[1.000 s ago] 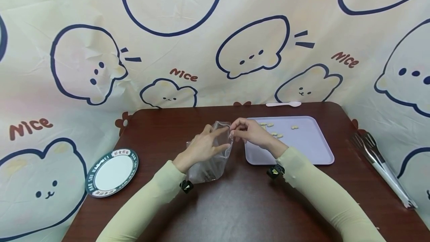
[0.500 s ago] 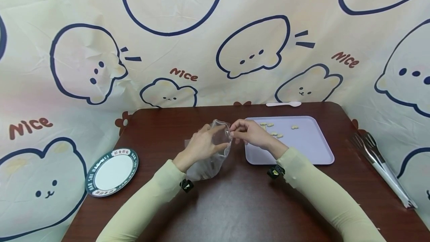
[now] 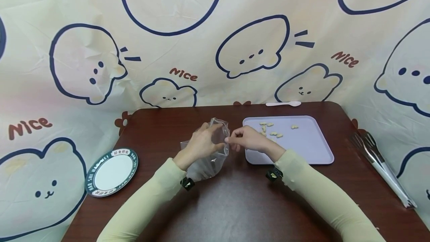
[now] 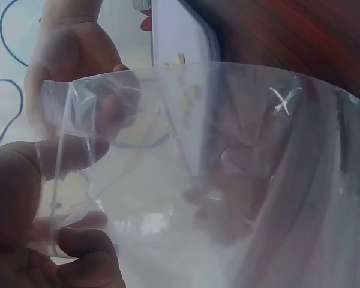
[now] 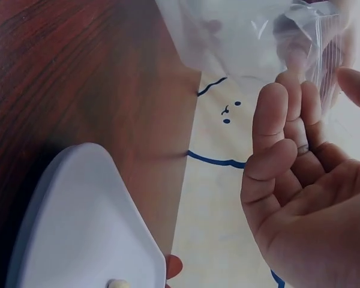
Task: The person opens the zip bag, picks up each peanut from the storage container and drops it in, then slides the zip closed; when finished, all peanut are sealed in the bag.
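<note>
Right hand [image 3: 252,138] and clear zip bag [image 3: 205,169] have edged leftward. Left hand [image 3: 201,143] grasps the bag beside the tray [image 3: 305,152]; whether the right pinches, I cannot tell. Likely light, limp: take its zip edge [image 5: 326,60].

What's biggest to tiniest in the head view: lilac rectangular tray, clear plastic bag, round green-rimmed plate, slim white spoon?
Tray
Bag and plate: too close to rank; left hand hides some bag
Spoon

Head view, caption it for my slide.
Left hand and right hand at a clear plastic bag beside a lavender tray of peanut-shaped pieces.
</note>
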### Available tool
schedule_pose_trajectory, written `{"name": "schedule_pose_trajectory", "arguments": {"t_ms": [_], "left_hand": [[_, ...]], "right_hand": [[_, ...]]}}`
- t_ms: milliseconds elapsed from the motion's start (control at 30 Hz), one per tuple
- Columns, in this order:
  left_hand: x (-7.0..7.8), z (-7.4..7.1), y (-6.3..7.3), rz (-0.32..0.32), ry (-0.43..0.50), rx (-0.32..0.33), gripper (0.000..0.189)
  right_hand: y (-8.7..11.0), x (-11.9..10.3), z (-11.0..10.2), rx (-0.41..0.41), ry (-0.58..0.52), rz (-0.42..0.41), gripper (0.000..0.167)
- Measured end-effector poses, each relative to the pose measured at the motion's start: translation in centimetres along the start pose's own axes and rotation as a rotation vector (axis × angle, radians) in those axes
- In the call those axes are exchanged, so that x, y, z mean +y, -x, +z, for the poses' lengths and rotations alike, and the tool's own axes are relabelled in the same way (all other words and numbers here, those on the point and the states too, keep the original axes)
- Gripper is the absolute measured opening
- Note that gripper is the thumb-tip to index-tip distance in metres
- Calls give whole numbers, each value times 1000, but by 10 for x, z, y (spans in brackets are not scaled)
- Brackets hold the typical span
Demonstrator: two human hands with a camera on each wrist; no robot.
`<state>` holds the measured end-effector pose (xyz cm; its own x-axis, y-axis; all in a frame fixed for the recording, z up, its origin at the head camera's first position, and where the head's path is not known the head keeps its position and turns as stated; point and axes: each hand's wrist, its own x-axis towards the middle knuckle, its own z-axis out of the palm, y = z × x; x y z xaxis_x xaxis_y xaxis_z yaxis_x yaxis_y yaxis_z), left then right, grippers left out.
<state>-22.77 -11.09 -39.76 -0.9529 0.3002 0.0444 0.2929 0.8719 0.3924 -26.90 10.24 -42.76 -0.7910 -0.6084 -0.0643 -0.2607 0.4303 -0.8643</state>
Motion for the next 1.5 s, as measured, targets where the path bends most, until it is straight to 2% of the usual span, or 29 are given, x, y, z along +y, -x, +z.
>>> {"name": "schedule_pose_trajectory", "arguments": {"t_ms": [233, 500, 767, 1033, 1267, 1500], "left_hand": [[1, -1, -2, -17, 40, -55, 87], [1, -6, 0, -46, 87, -121, 91], [-1, -8, 0, -33, 102, -124, 84], [-1, -8, 0, -16, 87, -79, 74], [-2, -10, -1, -3, 61, -72, 73], [-4, -13, -1, 33, 45, -86, 70]], "right_hand": [[0, -2, -1, 13, 17, -24, 20], [2, 2, -6, 42, 31, 2, 20], [2, 5, -9, 33, 63, 12, 22], [5, 2, -10, 4, 13, 23, 24], [9, 5, -15, -28, -19, -13, 25], [14, 12, -29, -15, -52, -25, 26]]}}
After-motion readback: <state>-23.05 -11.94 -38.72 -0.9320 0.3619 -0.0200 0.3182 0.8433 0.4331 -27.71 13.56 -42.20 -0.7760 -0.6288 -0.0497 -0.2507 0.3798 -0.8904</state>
